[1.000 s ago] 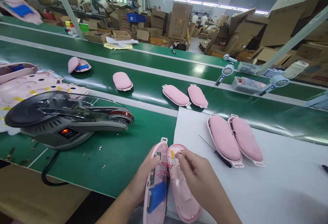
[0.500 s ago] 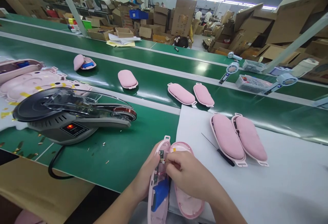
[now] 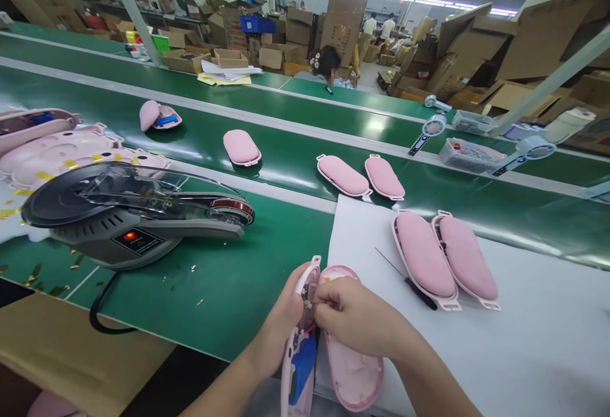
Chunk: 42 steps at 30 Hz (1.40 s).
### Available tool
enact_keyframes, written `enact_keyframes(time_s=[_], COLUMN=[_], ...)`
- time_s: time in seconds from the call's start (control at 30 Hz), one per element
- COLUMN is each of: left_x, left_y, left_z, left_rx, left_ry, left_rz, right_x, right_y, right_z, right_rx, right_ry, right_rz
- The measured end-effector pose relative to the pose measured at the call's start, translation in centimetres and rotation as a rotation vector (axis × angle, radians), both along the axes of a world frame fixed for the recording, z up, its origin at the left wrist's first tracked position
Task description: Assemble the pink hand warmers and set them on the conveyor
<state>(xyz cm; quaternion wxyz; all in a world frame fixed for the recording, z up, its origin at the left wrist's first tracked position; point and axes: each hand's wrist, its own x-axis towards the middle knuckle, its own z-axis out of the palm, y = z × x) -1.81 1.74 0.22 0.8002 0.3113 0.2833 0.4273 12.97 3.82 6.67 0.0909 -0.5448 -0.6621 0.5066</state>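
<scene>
My left hand (image 3: pixel 281 318) grips an opened pink shell half (image 3: pixel 286 382) by its outer side, tilted up on edge. Inside it are a small circuit board (image 3: pixel 306 291) and a blue battery pack (image 3: pixel 304 366). With thumb and finger pinched at the board, my right hand (image 3: pixel 352 312) is closed on thin wires; a red wire (image 3: pixel 309 328) shows just below, and the fingertips hide the rest. The other pink half (image 3: pixel 356 375) lies inner side up beneath my right hand. A black-handled screwdriver (image 3: pixel 420 294) rests on the white sheet, left of two closed pink cases (image 3: pixel 424 255).
A tape dispenser (image 3: pixel 143 220) with a lit red light stands left on the green table (image 3: pixel 214 302). Several pink cases (image 3: pixel 345 175) lie on the green belt (image 3: pixel 281 150) ahead. Handheld fans (image 3: pixel 427 134) and a clear bin (image 3: pixel 469 153) sit at right. Across, a person's head (image 3: pixel 326 61) shows.
The held shell half has tipped further on edge, and both hands have shifted slightly right. Pink cases on the belt have moved a little right. Across the tables, the person's head has risen.
</scene>
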Motion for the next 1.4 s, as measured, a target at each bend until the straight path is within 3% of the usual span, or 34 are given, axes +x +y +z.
enact_keyframes(time_s=[0.27, 0.47, 0.7, 0.93, 1.0, 1.1, 1.17, 1.23, 1.4], left_x=[0.5, 0.4, 0.0, 0.6, 0.4, -0.5, -1.3, -2.1, -2.8], left_y=[-0.6, -0.7, -0.7, -0.3, -0.2, 0.0, 0.1, 0.3, 0.6], left_z=[1.1, 1.1, 0.9, 1.3, 0.9, 0.5, 0.8, 1.3, 2.4], left_rx=[0.012, 0.042, 0.103, 0.04, -0.016, -0.084, -0.148, -0.201, -0.058], left_ry=[0.075, 0.133, 0.154, 0.105, 0.033, 0.047, 0.123, 0.225, 0.456], left_rz=[0.002, -0.015, -0.102, -0.064, -0.071, -0.001, 0.019, 0.021, 0.074], right_x=[0.2, 0.4, 0.3, 0.3, 0.8, 1.9, 2.7, 3.1, 2.8], right_y=[-0.1, -0.3, -1.1, -1.6, -2.4, -4.6, -6.1, -7.1, -7.6], right_z=[0.2, 0.0, 0.6, 1.1, 0.6, -1.3, -3.1, -4.4, -5.2], right_rx=[-0.061, -0.095, -0.05, 0.051, 0.182, 0.311, 0.241, 0.126, 0.015], right_ry=[0.042, 0.075, 0.02, -0.065, -0.087, -0.186, -0.229, -0.172, -0.071], right_rz=[0.007, -0.005, -0.035, -0.066, -0.167, -0.427, -0.529, -0.54, -0.616])
